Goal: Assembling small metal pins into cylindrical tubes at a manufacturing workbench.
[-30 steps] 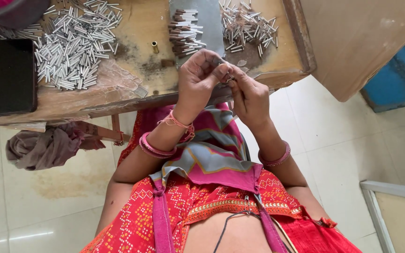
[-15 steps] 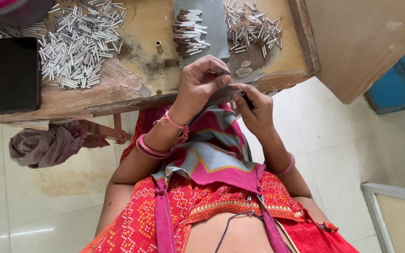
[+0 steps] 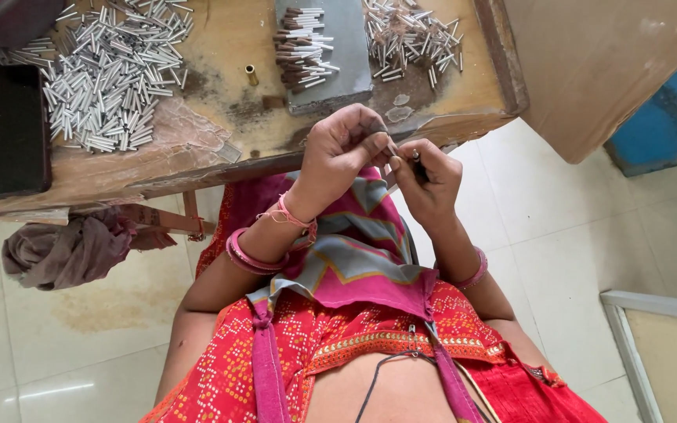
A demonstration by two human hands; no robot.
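Observation:
My left hand [image 3: 342, 153] and my right hand [image 3: 429, 180] meet just below the front edge of a low wooden table [image 3: 221, 160], over my lap. The right hand grips a thin dark stick-like tool [image 3: 417, 163]. The left hand's fingertips pinch a small slim piece [image 3: 391, 149] that touches the tool's tip; what the piece is cannot be made out. On the table lie a large heap of silver metal tubes [image 3: 111, 74] at the left, a grey slab [image 3: 331, 55] with brown-tipped tubes [image 3: 301, 47], and a smaller heap of tubes [image 3: 409, 35] at the right.
A black phone [image 3: 5, 129] lies at the table's left end. A small brass piece [image 3: 251, 75] stands near the slab. A brown cloth [image 3: 72, 251] hangs under the table at the left. White floor tiles, a blue object [image 3: 660, 125] and a framed panel [image 3: 660, 352] are at the right.
My hands have dropped slightly from the table edge toward my lap and the right hand has turned. They stay pressed together on the same small piece.

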